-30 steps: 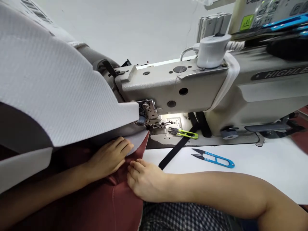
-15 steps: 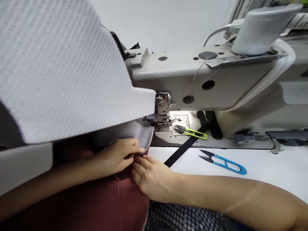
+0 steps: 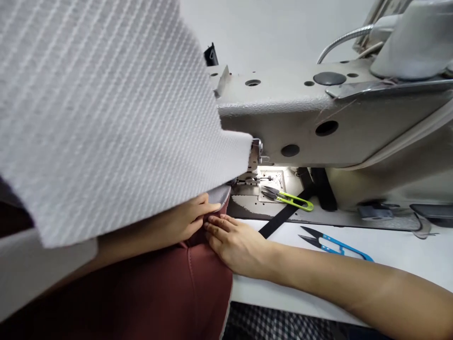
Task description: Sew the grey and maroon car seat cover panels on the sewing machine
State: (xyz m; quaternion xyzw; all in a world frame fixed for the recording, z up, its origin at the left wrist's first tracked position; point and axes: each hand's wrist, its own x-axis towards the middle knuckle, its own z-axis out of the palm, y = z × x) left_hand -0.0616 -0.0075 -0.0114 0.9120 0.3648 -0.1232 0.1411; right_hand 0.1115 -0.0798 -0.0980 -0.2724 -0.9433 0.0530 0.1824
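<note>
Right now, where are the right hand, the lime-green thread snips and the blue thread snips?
right hand [image 3: 238, 246]: head view, back of the hand.
lime-green thread snips [image 3: 285, 198]: head view, handle near the blades.
blue thread snips [image 3: 332, 241]: head view, upper arm of the handle.

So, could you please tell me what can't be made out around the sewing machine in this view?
In the head view:
- The needle and stitching spot: hidden behind the white mesh fabric.
- The left forearm: partly covered by that fabric.
- The blue thread snips: lower handle hidden by the right forearm.
- The sewing machine: right end cut off by the frame edge.
</note>
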